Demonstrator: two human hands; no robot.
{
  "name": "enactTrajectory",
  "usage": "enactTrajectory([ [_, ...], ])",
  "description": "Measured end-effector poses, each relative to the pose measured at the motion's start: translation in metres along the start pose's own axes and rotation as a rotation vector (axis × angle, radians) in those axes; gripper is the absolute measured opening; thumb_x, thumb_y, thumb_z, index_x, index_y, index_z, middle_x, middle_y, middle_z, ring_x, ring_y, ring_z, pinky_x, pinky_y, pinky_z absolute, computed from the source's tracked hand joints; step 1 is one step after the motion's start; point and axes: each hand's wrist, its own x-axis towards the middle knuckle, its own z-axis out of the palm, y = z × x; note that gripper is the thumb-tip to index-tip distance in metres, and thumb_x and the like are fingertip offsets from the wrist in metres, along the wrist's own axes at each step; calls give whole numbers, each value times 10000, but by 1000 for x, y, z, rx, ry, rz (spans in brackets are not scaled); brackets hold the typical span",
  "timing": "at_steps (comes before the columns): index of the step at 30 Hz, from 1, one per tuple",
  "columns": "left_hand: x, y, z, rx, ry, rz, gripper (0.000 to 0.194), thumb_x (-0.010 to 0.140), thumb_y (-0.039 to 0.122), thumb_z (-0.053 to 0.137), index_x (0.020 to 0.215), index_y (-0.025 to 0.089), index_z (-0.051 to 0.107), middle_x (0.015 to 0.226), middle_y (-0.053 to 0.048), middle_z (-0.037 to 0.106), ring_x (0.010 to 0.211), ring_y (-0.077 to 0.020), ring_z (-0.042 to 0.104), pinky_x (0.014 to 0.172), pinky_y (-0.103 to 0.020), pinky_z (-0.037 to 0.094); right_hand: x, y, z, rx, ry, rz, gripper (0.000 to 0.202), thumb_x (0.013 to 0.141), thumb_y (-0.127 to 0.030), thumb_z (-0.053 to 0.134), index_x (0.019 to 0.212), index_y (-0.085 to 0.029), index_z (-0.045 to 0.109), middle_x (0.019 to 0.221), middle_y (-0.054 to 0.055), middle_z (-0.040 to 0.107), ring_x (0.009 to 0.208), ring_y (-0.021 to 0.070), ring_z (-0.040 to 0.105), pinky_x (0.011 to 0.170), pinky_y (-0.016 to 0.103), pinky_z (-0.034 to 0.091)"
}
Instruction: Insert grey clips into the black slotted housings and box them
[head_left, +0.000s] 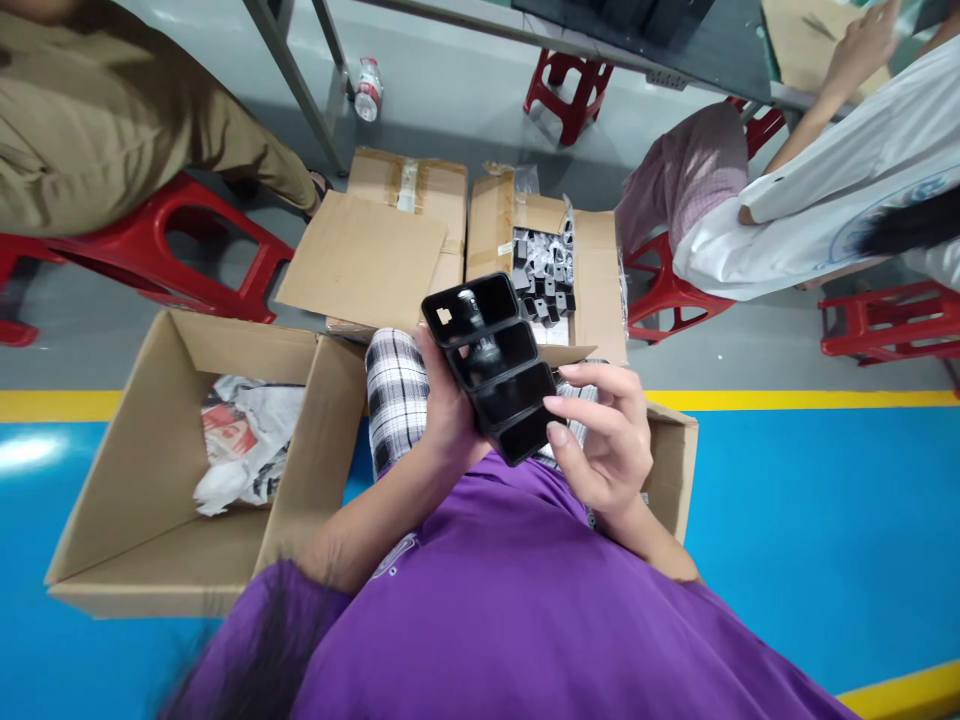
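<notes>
Several glossy black rectangular open pieces [504,375] form a slanted stack above my lap, their hollow sides facing up. My left hand [450,405] wraps round the stack's left side and holds it. At its lower right, my right hand [604,430] has its fingers apart, with the fingertips at the edge of the lower pieces; nothing is gripped in it. Beyond the stack, an opened cardboard box [600,290] holds many small black parts [546,275] with clear plastic among them.
A large open carton [112,480] with crumpled printed plastic [244,435] stands at left. Another carton [677,470] is beside my right forearm. A closed box [416,180] lies ahead. People sit on red stools [664,290] on both sides, near a worktable [465,18].
</notes>
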Motion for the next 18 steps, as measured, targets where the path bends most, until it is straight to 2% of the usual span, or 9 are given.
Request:
enactTrajectory([
  [3,3,1,-3,-42,-40,-63,692,896,776,321,930,204,710,806,-25,700,672,-159,664,839,-381,582,-3,1,0,19,1,56,325,876,-151,610,1162,-299,649,1161,57,631,1024,236,631,811,445,572],
  [7,3,0,-3,-78,-43,-71,693,902,767,323,989,206,720,801,-29,697,698,-176,676,821,-384,584,-5,1,0,57,-2,92,357,873,-119,617,1188,-283,648,1160,63,642,1040,228,639,812,421,582],
  [13,2,0,2,-82,-2,-49,662,897,754,375,1058,208,712,775,-29,694,682,-172,665,800,-363,586,-7,1,2,110,7,150,377,901,-146,591,1249,-289,613,1138,56,666,1067,236,650,882,456,579],
  [18,3,2,1,-62,17,-71,674,917,746,325,1110,213,690,788,-30,696,704,-184,675,808,-377,580,-11,4,3,229,-13,199,388,911,-123,556,1267,-270,605,1170,69,680,1096,237,654,908,451,572],
])
